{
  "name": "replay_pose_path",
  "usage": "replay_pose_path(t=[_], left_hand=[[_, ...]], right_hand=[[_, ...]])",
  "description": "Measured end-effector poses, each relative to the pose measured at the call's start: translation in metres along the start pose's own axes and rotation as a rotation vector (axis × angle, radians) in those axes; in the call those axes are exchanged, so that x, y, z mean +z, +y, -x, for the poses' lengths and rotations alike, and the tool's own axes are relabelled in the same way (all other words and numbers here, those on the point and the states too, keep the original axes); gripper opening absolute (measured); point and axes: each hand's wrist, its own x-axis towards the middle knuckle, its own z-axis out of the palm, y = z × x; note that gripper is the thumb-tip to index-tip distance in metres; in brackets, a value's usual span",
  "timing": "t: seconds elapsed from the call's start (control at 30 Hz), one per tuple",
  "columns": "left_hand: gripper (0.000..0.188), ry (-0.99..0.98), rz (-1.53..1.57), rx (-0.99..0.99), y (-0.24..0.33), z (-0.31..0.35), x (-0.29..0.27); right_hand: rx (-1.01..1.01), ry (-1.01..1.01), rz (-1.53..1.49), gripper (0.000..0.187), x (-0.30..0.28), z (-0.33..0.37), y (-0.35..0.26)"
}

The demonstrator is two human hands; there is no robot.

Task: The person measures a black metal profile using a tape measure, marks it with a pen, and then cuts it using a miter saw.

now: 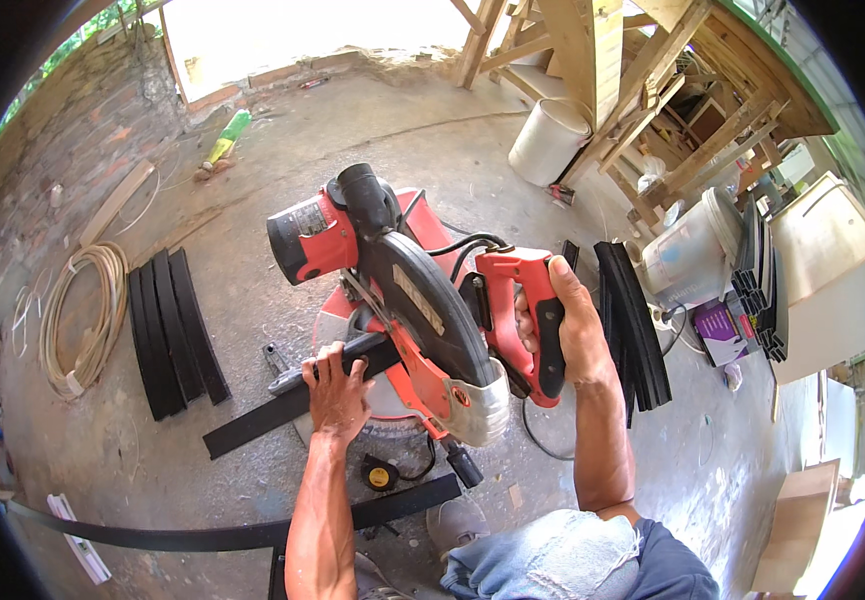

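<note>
Black strip (257, 422) lay on the red miter saw (422, 300), held by the curled fingers of the left hand (338, 398), while the right hand (580, 325) (thumb uppermost) gripped the handle (549, 350).

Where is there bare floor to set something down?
Floor looks mostly bare beyond the saw, between the green bottle and white drum, and right of the right forearm, below the stacked black strips. Crowded: around the tape measure and beside the grey bucket.

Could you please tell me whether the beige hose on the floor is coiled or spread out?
Coiled: the beige hose lies in a ring of several overlapping loops.
</note>
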Motion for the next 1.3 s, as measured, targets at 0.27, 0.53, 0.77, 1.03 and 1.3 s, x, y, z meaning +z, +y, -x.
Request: replay_pose_path(t=[0.27, 0.53, 0.77, 1.03, 1.3], left_hand=[[0.042, 0.016, -0.018, 0.001, -0.0001, -0.0004, 0.0008], [0.041, 0.026, -0.014, 0.01, 0.0009, -0.0012, -0.0009], [0.04, 0.027, -0.025, 0.015, -0.0005, -0.0006, -0.0015], [0.039, 0.017, -0.027, 0.007, 0.0008, -0.001, -0.002], [0.041, 0.047, -0.011, 0.026, -0.0005, -0.0011, 0.0011]], right_hand=[[0.001, -0.003, -0.005, 0.074, 0.0018, 0.0001, -0.0007], [0.015, -0.022, 0.0, 0.075, -0.0019, 0.0018, -0.0012], [0.002, -0.009, -0.01, 0.075, 0.0007, 0.0029, -0.0006], [-0.01, -0.028, -0.001, 0.076, -0.0025, 0.0012, 0.0056], [-0.031, 0.005, 0.02, 0.078, -0.0012, 0.0016, 0.0066]])
